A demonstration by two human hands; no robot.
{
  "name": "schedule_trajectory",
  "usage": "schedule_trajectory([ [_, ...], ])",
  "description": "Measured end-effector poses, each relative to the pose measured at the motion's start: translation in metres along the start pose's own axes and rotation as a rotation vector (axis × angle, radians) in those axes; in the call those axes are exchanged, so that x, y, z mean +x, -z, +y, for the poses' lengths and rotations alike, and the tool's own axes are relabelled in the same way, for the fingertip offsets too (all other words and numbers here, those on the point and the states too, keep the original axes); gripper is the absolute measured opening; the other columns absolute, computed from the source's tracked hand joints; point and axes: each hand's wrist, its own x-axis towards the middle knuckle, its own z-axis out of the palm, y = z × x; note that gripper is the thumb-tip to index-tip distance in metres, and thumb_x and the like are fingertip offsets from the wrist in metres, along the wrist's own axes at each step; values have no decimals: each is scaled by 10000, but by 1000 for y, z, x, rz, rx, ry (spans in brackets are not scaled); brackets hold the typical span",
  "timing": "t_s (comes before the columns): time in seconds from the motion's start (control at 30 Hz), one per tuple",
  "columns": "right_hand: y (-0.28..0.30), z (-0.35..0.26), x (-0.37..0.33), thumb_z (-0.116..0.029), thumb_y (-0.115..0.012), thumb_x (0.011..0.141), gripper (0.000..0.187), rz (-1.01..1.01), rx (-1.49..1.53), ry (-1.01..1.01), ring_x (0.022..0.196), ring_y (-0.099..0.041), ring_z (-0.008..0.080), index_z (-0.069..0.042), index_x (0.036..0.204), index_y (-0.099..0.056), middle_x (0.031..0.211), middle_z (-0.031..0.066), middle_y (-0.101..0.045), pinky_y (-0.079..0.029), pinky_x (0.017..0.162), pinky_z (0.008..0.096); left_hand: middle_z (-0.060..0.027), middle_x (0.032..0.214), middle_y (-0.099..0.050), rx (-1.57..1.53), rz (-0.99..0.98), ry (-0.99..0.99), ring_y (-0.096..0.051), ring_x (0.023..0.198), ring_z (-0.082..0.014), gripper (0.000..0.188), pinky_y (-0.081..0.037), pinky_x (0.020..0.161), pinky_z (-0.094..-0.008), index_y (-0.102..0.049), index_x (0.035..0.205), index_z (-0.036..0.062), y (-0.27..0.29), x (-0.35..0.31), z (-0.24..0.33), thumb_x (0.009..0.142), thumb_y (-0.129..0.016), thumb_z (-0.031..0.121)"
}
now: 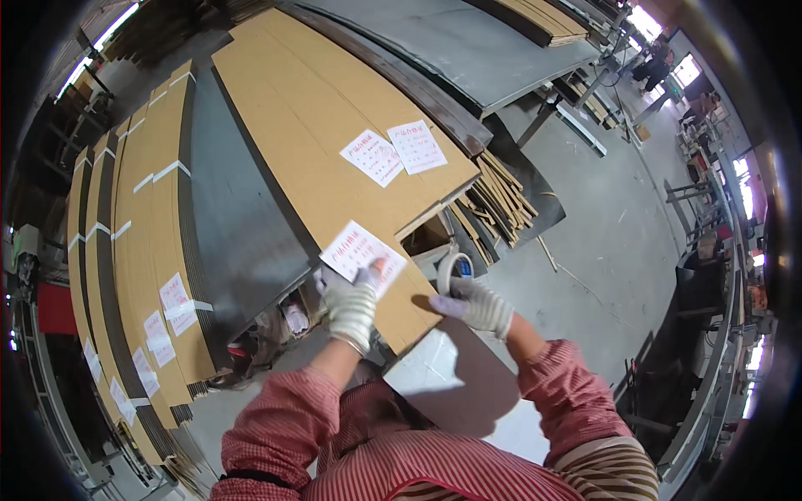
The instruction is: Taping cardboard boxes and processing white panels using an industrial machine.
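Observation:
My left hand (351, 302), in a white and grey work glove, pinches the lower edge of a white paper label (355, 244) with red print. That label lies over the near, narrow end of a brown cardboard stack (334, 108). Farther up on the same cardboard lie two similar labels, a left one (369, 155) and a right one (418, 147), their edges meeting. My right hand (480, 307), gloved too, grips a roll of tape (451, 269) just off the cardboard's right edge. Its thumb reaches toward the near corner of the board.
Tied cardboard bundles (154, 209) with labels and white straps stand on the left. A grey tabletop (242, 192) lies between them and the stack. Cardboard strips (501, 196) are piled at the right, beside the grey floor (601, 242). A pale panel (434, 371) sits close before me.

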Motion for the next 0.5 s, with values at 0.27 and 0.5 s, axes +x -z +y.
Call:
schedule_trajectory([
  [0.27, 29, -51, -45, -415, -586, 842, 383, -28, -448, 474, 634, -513, 363, -40, 766, -592, 646, 159, -522, -404, 590, 413, -127, 1076, -541, 275, -67, -301, -541, 975, -219, 690, -449, 861, -326, -383, 1235, -2, 22, -56, 22, 692, -777, 162],
  [0.5, 17, -88, -20, -406, -684, 779, 387, -519, -230, 490, 692, -602, 281, -34, 878, -639, 740, 118, -628, -470, 625, 347, -18, 755, -576, 43, -830, 190, -539, 647, -71, 138, -448, 571, -207, -569, 899, 41, 46, -61, 94, 800, -657, 82],
])
